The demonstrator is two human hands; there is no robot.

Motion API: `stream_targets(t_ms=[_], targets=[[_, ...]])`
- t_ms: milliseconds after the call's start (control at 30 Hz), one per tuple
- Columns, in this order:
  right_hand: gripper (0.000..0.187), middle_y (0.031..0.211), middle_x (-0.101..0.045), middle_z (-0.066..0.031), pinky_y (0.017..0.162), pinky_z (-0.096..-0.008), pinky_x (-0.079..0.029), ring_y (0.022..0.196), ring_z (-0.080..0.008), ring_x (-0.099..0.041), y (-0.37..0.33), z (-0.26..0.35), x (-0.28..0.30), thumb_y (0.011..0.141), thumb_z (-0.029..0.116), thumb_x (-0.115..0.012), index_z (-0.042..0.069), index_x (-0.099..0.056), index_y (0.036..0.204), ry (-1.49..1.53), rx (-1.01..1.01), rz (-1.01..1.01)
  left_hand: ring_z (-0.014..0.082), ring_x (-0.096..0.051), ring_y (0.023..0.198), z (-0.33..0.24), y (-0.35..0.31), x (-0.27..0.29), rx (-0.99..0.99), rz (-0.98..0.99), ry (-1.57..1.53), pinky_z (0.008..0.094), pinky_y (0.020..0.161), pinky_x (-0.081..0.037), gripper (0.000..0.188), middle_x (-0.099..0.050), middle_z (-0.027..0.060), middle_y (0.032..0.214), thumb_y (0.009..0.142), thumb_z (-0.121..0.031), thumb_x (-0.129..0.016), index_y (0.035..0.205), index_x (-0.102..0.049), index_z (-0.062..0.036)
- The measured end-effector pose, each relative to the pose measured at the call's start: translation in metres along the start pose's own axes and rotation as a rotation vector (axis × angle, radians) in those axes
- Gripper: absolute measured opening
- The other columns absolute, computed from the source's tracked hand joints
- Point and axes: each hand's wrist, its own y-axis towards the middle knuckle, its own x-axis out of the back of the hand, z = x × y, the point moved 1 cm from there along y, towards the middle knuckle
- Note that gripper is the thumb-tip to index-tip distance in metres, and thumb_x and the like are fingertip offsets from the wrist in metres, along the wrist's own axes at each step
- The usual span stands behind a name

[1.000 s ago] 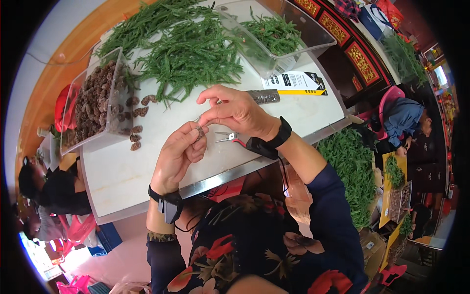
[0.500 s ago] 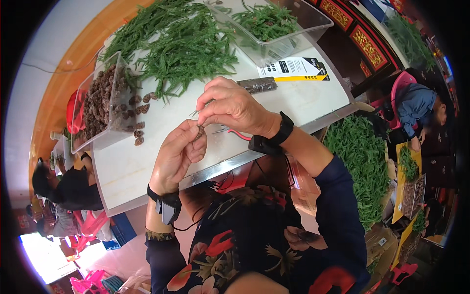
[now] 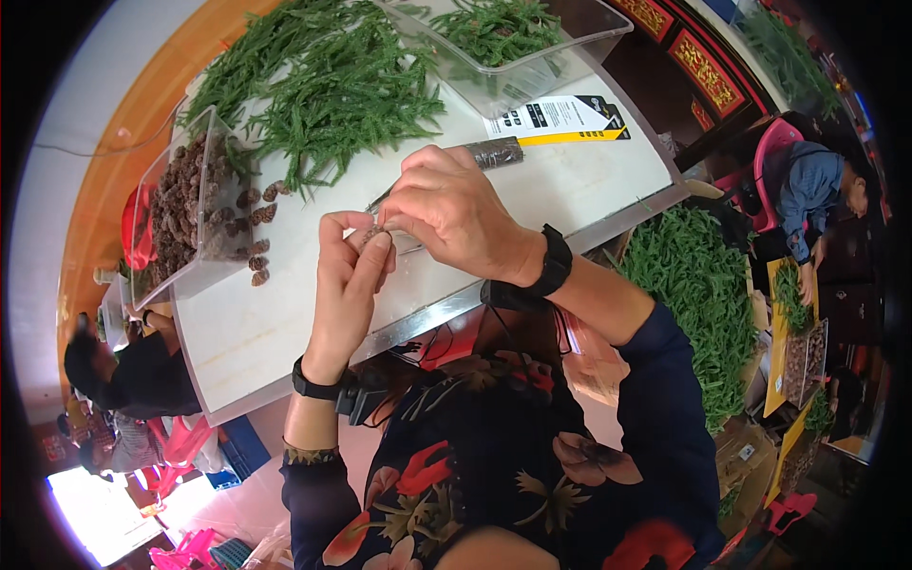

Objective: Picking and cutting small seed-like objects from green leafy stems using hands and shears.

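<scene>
My left hand (image 3: 344, 285) is closed, holding a small brown pine cone (image 3: 374, 234) between thumb and fingertips above the white table. My right hand (image 3: 456, 214) meets it there, thumb and index finger pinched at the top of the cone. Whatever those fingers grip is too small to make out. Behind the right hand lies a dark wrapped bundle (image 3: 496, 152), partly covered by the hand. Several loose pine cones (image 3: 260, 247) lie to the left, beside a clear plastic bin (image 3: 214, 249) heaped with more cones.
Green artificial sprigs (image 3: 342, 104) cover the table's far side. A second clear bin (image 3: 579, 47) holds more sprigs; a white, black and yellow card (image 3: 556, 122) lies in front. Another sprig heap (image 3: 684, 304) lies right of the table. Other people sit at left and far right.
My left hand has risen slightly and turned, its index finger now curled over the cone. My right fingers have lowered onto the cone's top. The view has shifted a little.
</scene>
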Motion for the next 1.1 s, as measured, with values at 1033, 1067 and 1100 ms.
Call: stream_targets(t_ms=[1033,1067,1100], targets=[[0.008,0.109,-0.058,-0.0042,0.084,-0.036,-0.045,0.099,-0.0236,-0.057,0.068,0.055,-0.027,0.077,0.009,-0.07,0.013,-0.069,0.084,0.141,0.338,0.227,0.0089,-0.041,0.061,-0.028,-0.057,0.071,0.073,0.073,-0.323,0.0219,0.056,-0.034,0.039,-0.05,0.0029,0.073,0.1,-0.012,-0.047,0.132,-0.026,-0.0099],[0.007,0.109,-0.058,-0.0045,0.086,-0.037,-0.044,0.102,-0.0244,-0.056,0.073,0.059,-0.027,0.077,0.011,-0.07,0.012,-0.069,0.083,0.117,0.373,0.23,0.0089,-0.041,0.061,-0.027,-0.059,0.07,0.07,0.071,-0.325,0.0219,0.056,-0.034,0.039,-0.05,0.0029,0.073,0.1,-0.012,-0.047,0.132,-0.026,-0.0099],[0.006,0.108,-0.058,-0.0047,0.089,-0.038,-0.043,0.106,-0.0252,-0.055,0.075,0.062,-0.028,0.077,0.013,-0.07,0.011,-0.068,0.083,0.092,0.407,0.233,0.0088,-0.041,0.061,-0.027,-0.061,0.068,0.015,0.016,-0.224,0.0219,0.056,-0.034,0.039,-0.05,0.003,0.073,0.1,-0.011,-0.046,0.132,-0.025,-0.0094]])
